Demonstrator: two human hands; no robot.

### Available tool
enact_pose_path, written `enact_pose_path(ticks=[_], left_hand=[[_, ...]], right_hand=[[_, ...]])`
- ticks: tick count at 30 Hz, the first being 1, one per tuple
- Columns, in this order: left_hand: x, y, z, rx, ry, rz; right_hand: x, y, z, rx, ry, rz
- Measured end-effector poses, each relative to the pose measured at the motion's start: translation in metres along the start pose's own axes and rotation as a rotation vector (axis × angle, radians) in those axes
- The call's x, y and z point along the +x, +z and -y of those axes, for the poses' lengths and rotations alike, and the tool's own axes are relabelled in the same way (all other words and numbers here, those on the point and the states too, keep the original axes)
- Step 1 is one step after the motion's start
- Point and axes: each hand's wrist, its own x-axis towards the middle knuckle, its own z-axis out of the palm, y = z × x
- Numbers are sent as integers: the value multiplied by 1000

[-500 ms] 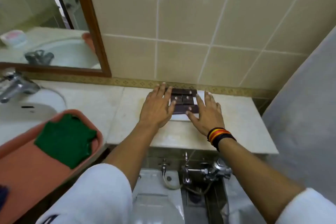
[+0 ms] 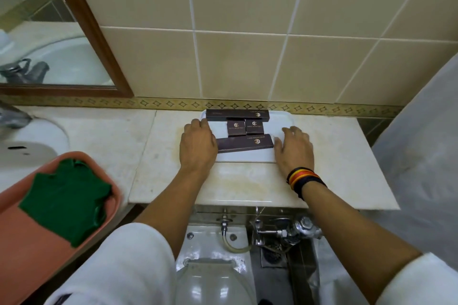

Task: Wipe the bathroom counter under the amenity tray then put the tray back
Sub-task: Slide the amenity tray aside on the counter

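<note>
A white amenity tray (image 2: 280, 121) rests on the marble counter (image 2: 342, 156) against the tiled wall, holding several dark brown boxes (image 2: 245, 143). My left hand (image 2: 197, 145) lies on the tray's left edge, fingers curled over its rim. On the right edge sits my right hand (image 2: 295, 148), fingers on the rim, a striped wristband behind it. Whether the tray is lifted off the counter I cannot tell. A green cloth (image 2: 65, 199) lies in a salmon plastic basin (image 2: 29, 252) at the lower left.
A white sink (image 2: 27, 148) with a chrome tap (image 2: 12, 116) sits at the left under a wood-framed mirror (image 2: 99, 39). Below the counter are a toilet (image 2: 213, 277), chrome valves (image 2: 295, 230) and a floor drain. A grey-white surface (image 2: 421, 156) rises at the right.
Both hands have spread apart from over the boxes to the tray's left and right edges. The view has tilted down and closer to the counter.
</note>
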Motion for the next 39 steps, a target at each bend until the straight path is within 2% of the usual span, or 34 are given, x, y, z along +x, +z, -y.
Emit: enact_pose_path(ticks=[4, 7, 10, 14, 16, 22, 29, 35, 39], left_hand=[[12, 2, -3, -94, -280, 54], [23, 8, -4, -133, -360, 51], [32, 13, -5, -154, -413, 37], [43, 17, -13, -234, -586, 59], [44, 17, -21, -230, -615, 66], [38, 8, -81, -171, -417, 90], [37, 21, -208, -151, -90, 187], [42, 64, -308, -105, 150, 271], [41, 91, -345, -65, 260, 282]], right_hand=[[23, -8, -6, 141, 274, -56], [39, -11, -13, 292, 441, -46], [49, -10, -21, 396, 507, -37], [46, -11, -27, 487, 519, -33], [36, -19, -33, 525, 517, -51], [-34, -62, -77, 657, 655, -114], [-103, -99, -143, 826, 913, -222], [-119, -97, -193, 1056, 1047, -341], [-122, -79, -208, 1150, 1109, -367]])
